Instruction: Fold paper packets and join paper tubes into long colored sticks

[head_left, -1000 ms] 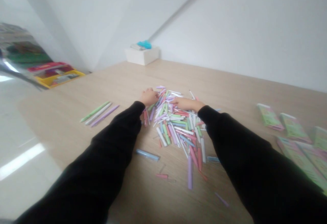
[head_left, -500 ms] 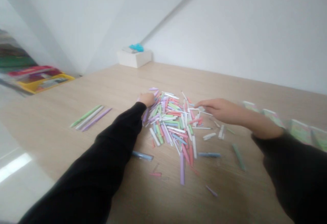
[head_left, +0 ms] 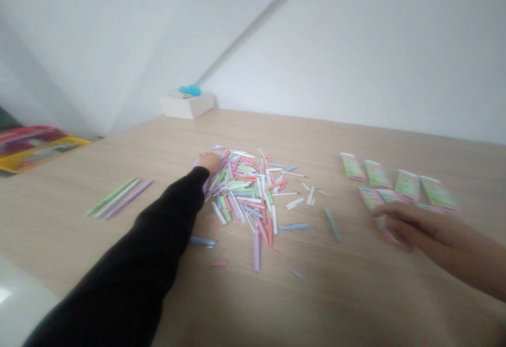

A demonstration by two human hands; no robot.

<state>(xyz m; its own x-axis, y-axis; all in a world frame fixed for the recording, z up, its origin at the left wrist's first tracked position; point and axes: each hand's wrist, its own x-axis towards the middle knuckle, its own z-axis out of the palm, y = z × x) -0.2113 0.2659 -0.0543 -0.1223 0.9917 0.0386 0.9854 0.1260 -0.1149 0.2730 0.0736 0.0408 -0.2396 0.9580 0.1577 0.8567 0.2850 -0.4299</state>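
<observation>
A heap of pastel pen parts [head_left: 249,191] in pink, green, purple, white and blue lies in the middle of the wooden table [head_left: 276,294]. My left hand [head_left: 209,161] rests at the heap's far left edge with its fingers curled in among the pieces; what they hold is hidden. Over at the right, my right hand [head_left: 399,222] has its fingers stretched out flat over the nearest of several green and pink packets [head_left: 395,184]. It is blurred by motion.
Three assembled pens, green, white and purple [head_left: 118,198], lie side by side at the left. A white box with something blue on top [head_left: 187,103] stands against the far wall. A yellow tray [head_left: 35,146] with coloured items sits at the far left.
My right hand has left the heap and swung right to the packets, its sleeve slipping back. Some pieces were spread to the right. My left hand stayed at the heap. The view panned right.
</observation>
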